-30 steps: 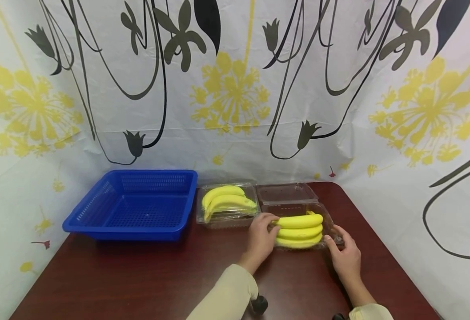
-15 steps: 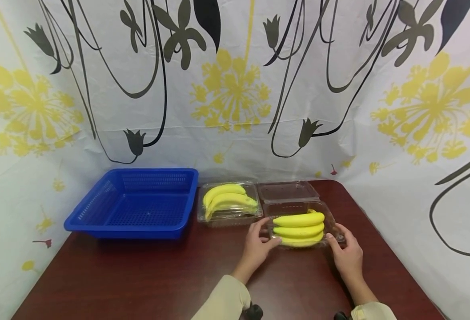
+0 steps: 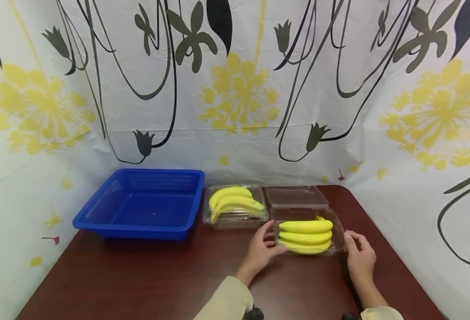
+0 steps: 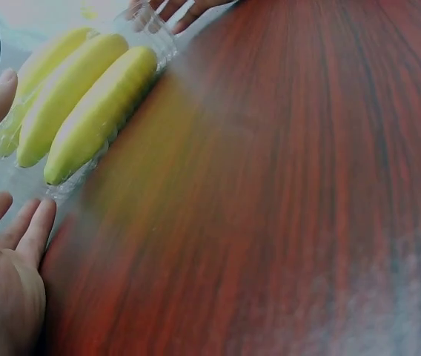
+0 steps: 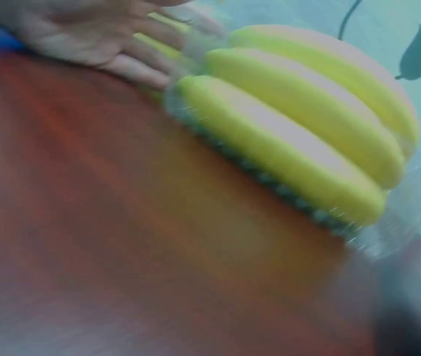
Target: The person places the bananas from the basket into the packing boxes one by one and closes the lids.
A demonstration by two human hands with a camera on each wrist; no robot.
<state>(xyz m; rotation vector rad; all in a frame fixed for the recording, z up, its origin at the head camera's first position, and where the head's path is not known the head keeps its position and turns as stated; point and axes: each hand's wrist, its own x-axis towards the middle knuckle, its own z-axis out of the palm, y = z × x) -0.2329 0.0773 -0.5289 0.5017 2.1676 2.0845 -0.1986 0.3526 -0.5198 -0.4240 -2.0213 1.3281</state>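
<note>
A clear plastic clamshell container [image 3: 274,227] lies on the table, its lid [image 3: 296,196] folded back toward the wall. Inside sits a bunch of yellow bananas [image 3: 305,237], side by side. My left hand [image 3: 260,248] is at the container's left side with fingers and thumb spread; its fingertips are right at the plastic wall. On the other side, my right hand [image 3: 360,258] pinches the container's right edge near the front corner between thumb and fingers. The left wrist view shows the bananas [image 4: 77,96] beside the left hand's spread fingers [image 4: 38,231].
A second clamshell [image 3: 235,224], lid down over more bananas [image 3: 235,202], stands left of the first. Farther left is a blue plastic basket [image 3: 138,234]. The dark red-brown tabletop [image 3: 158,275] ends at a patterned cloth wall [image 3: 235,146].
The left hand has let go of the bananas' ends and spread its fingers at the container's left wall. The right hand has shifted slightly along the right edge. The head view has turned slightly left.
</note>
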